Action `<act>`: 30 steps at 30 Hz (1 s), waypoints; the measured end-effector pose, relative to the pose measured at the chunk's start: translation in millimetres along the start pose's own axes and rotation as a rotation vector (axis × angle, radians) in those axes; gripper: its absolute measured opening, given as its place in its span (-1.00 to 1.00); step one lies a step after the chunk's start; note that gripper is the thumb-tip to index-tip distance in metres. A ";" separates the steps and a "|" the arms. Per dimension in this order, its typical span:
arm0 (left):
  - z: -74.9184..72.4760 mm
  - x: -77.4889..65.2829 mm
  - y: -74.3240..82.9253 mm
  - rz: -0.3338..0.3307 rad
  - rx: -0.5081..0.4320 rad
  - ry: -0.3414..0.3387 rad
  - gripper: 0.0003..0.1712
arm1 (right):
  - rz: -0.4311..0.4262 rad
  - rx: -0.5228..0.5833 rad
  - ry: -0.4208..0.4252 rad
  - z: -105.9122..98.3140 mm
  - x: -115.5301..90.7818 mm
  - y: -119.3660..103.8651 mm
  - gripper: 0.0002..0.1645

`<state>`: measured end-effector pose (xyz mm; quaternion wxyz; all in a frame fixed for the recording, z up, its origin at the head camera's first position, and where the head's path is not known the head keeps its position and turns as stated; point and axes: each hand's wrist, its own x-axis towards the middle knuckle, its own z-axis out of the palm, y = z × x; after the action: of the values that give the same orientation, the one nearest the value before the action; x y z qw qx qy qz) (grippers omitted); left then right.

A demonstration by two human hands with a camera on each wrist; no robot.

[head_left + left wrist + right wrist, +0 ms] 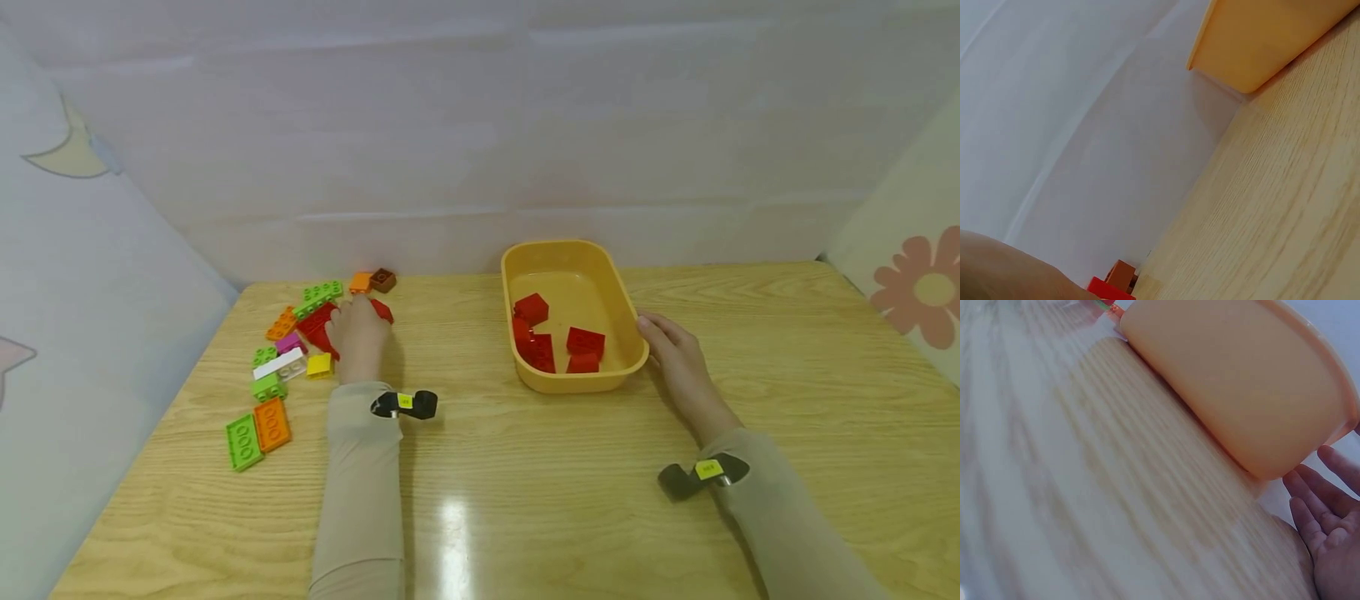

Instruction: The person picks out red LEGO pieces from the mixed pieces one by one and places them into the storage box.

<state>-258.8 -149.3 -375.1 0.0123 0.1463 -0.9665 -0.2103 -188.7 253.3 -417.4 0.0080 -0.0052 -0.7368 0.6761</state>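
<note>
Left arm: the left sleeve (358, 508) runs almost straight away from the body along the tabletop (480, 467). A black wrist device (405, 405) sits at the cuff. The left hand (358, 337) is lowered to the pile, back upward and fingers directed forward and down. It covers part of a group of red bricks (318, 325) on its left; a further red brick (382, 311) protrudes at its right edge. In the left wrist view, red shows directly at the end of the hand. The fingertips are hidden—whether they are narrowed on a brick or merely touching one cannot be determined.

Right arm: the right sleeve (787, 525) slants inward from the lower right and carries a second black device (705, 475). The right hand (682, 367) is positioned at the right side of the yellow tray (576, 382), near its front corner, thumb at the rim. The right fingers (1337, 464) are spread and slightly bent, palm side toward the tray, tips at or just beside the outer wall—they are not closed around it.

Location of parts: the tray stands on the tabletop between the arms, beyond the wrists. Loose red bricks (585, 341) lie in its front and left portions. The brown brick (383, 280) and an orange brick (361, 282) lie just beyond the left hand; the yellow brick (320, 366) lies near its left side.
</note>
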 end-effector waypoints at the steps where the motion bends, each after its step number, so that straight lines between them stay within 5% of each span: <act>1: 0.1 0.0 0.9 0.004 -0.013 0.015 -0.53 | -0.002 -0.017 0.003 -0.2 0.2 0.1 -0.18; 7: -0.2 -2.2 9.3 0.044 -0.084 0.114 -0.49 | -0.002 0.032 0.000 -1.2 1.4 1.0 -0.22; 17: -5.9 -5.1 17.6 0.084 -0.160 0.184 -0.47 | 0.000 0.079 -0.009 -0.4 1.3 1.6 -0.23; 30: 0.3 -12.2 49.3 0.231 -0.049 0.178 -0.53 | 0.003 0.102 0.000 -0.8 0.5 0.0 -0.23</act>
<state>-260.9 -102.9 -354.8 0.1256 0.0517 -0.9666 -0.2174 -189.2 254.1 -417.3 0.0073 -0.0061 -0.7015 0.7126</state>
